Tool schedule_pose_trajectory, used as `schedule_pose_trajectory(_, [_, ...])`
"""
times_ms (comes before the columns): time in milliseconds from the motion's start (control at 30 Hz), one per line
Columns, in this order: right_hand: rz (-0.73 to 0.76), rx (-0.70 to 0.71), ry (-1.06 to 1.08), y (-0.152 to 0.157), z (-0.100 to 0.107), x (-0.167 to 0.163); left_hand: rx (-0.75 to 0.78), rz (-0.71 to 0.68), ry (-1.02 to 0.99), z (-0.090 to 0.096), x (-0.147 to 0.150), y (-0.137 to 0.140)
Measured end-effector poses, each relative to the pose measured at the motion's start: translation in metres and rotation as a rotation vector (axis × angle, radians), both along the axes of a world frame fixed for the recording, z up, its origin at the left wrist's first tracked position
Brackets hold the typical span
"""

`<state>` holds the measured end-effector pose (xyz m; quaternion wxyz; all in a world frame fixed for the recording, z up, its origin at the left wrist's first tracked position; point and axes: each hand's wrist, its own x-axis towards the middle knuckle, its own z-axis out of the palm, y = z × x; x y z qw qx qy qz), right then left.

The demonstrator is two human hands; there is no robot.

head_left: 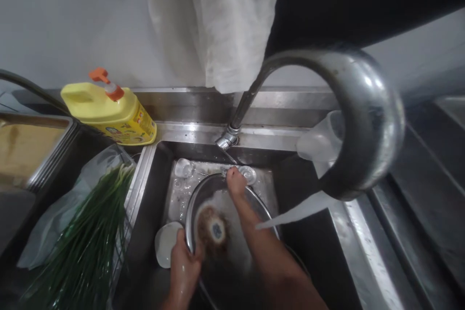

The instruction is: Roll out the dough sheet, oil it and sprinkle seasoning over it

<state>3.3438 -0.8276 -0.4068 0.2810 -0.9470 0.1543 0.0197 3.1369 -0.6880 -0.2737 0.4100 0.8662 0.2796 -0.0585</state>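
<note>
A large round metal bowl (232,213) lies in the sink, with a brown patch around a pale spot on its inside. My left hand (183,264) is closed on its left rim, thumb on the inner side. My right hand (236,181) reaches across the bowl and is closed at its far rim. From the curved faucet (378,121), a stream of water (301,210) runs out towards my right forearm and the bowl. A white dish (167,244) sits just left of the bowl. Small clear glasses (183,168) lie behind it on the sink floor.
A yellow pump bottle (112,116) stands on the ledge at the back left. Green stalks (87,242) and a plastic bag (87,179) lie left of the sink (145,193), near stacked metal trays (54,155). A white cloth (225,24) hangs above; a translucent jug (319,140) stands behind the spout.
</note>
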Motion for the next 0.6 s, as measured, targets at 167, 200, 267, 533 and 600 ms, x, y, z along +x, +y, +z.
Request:
schedule_pose_trajectory(167, [0.493, 0.200, -0.322, 0.075, 0.028, -0.031, 0.144, -0.097, 0.018, -0.008, 0.059, 0.020])
schedule_pose_trajectory(200, [0.637, 0.262, -0.418, 0.089, 0.033, -0.035, 0.134, -0.097, 0.005, -0.009, 0.066, 0.022])
schedule_pose_trajectory(267, [0.736, 0.305, -0.512, 0.096, 0.031, -0.034, 0.062, -0.077, -0.034, -0.012, 0.065, 0.023])
schedule_pose_trajectory(533, [0.536, -0.054, -0.219, -0.056, -0.047, -0.052, 0.032, 0.083, -0.035, -0.008, 0.019, 0.031])
schedule_pose_trajectory(600, [0.711, -0.028, -0.142, -0.077, -0.053, -0.094, 0.094, 0.078, -0.073, -0.005, 0.022, 0.033])
